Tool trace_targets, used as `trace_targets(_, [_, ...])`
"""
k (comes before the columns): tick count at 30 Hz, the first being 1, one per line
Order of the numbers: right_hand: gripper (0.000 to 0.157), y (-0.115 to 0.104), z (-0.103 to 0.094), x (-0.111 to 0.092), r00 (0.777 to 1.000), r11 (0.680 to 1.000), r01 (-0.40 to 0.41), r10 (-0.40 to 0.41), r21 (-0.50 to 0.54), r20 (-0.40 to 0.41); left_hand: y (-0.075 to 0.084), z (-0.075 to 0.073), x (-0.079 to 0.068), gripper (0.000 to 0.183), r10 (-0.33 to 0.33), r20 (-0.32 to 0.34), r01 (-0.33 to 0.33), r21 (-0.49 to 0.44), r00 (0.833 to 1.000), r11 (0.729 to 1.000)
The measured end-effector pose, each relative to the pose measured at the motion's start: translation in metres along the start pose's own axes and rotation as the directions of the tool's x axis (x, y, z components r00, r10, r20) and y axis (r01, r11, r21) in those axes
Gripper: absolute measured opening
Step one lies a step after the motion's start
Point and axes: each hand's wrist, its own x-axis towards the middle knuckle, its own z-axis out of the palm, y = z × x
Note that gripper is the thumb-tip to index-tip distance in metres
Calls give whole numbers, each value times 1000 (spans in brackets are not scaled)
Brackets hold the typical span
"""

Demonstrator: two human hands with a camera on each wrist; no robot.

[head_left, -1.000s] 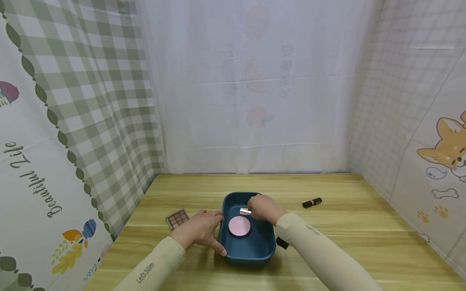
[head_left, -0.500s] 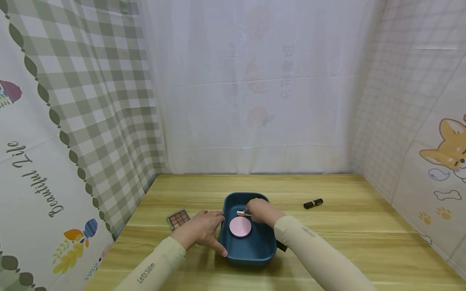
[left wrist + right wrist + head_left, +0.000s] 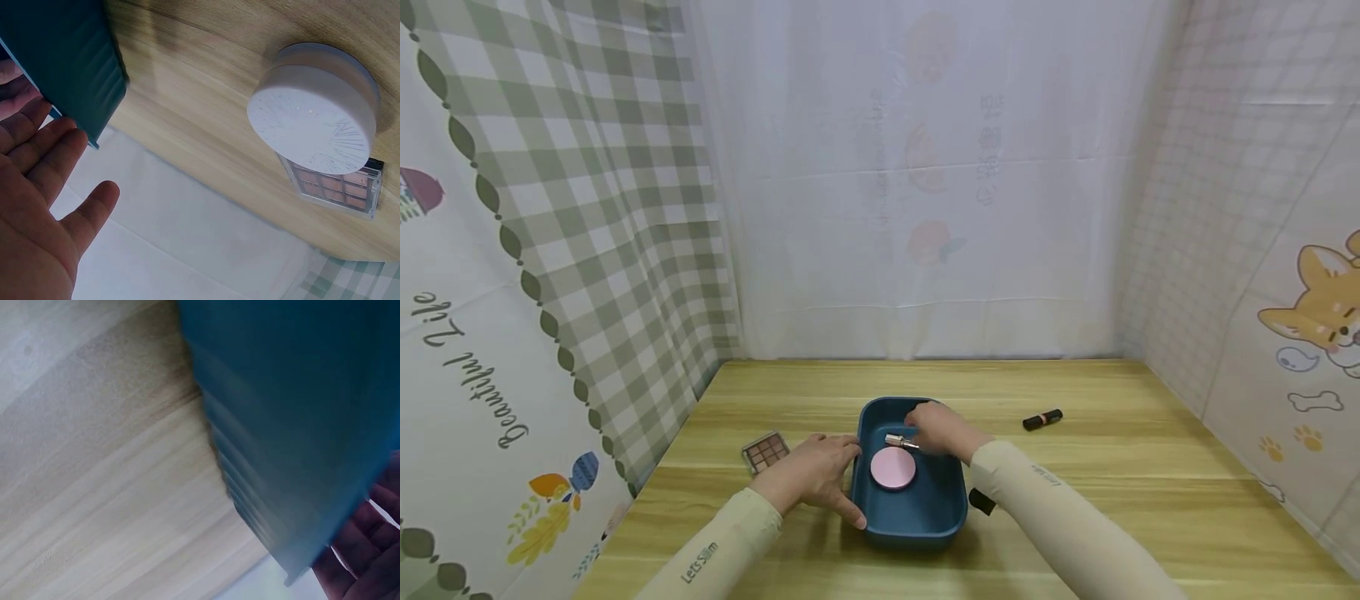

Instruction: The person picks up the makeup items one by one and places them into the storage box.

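Note:
A dark blue bin (image 3: pixel 917 518) stands mid-table. My left hand (image 3: pixel 820 471) rests on its left rim with fingers and thumb spread; the left wrist view shows this hand (image 3: pixel 44 187) with straight fingers at the edge. Inside the bin lie a pink round compact (image 3: pixel 892 468) and a small shiny tube like a lipstick (image 3: pixel 901 441). Over the bin's far right part, my right hand (image 3: pixel 942 429) is beside the tube, its fingertips partly hidden. The right wrist view shows the right-hand fingers (image 3: pixel 369 550) loosely bent behind the bin wall, with gaps between them.
An eyeshadow palette (image 3: pixel 765 452) lies left of the bin. Near it a white-lidded round jar (image 3: pixel 312 119) appears in the left wrist view. A black lipstick (image 3: pixel 1042 419) lies to the right, and a black object (image 3: pixel 981 502) is partly hidden by the right forearm.
The tube, earlier at my right fingertips, now lies slightly lower and further left in the bin, turned a little. My right fingers have come off it. The left hand stays put.

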Motion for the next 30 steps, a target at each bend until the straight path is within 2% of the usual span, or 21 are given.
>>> trace_targets(6, [29,6,-10,-1,998,996,-28,33,90,-52,0,0,0,108,-1,-2,1,-16,1000,1000])
trace_targets(10, [33,11,-20,-4,996,995,-25,33,97,-84,0,0,0,108,0,-5,0,-13,1000,1000])
trace_targets(15, [36,20,-30,-9,993,991,-71,82,116,-90,1,0,0,108,-5,-4,5,-10,1000,1000])
trace_targets(30, [37,66,-35,-31,980,983,-56,88,177,-177,2,0,0,109,-16,2,16,-11,1000,1000])
